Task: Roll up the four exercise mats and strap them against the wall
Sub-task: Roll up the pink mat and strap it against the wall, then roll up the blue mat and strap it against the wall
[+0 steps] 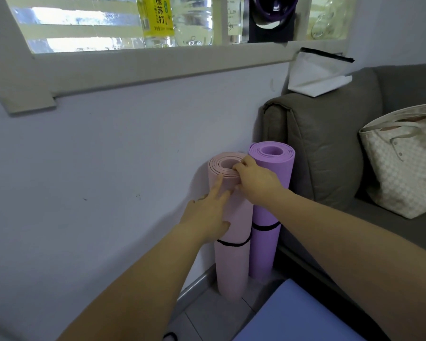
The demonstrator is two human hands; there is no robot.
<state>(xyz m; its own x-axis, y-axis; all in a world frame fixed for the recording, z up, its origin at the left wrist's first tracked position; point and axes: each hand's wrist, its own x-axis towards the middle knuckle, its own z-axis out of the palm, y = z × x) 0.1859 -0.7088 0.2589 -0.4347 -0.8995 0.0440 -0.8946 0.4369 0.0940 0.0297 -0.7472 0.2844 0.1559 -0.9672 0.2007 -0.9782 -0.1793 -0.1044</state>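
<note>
On my feed: pink rolled foam mat [231, 264] stands upright against the pale wall [108, 168], thin black strap [231, 243] round it, just beside the purple rolled foam mat [268, 244]. Right hand [253, 180] pinches its top rim. Left hand [207, 217] presses its side, fingers straight. Grey sofa [325, 148] at right.

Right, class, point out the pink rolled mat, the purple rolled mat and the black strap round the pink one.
pink mat [231, 269]: head view, lower side below its strap.
purple mat [263, 252]: head view, lower side below its strap.
black strap [231, 244]: head view, front of the pink mat's band.
</note>
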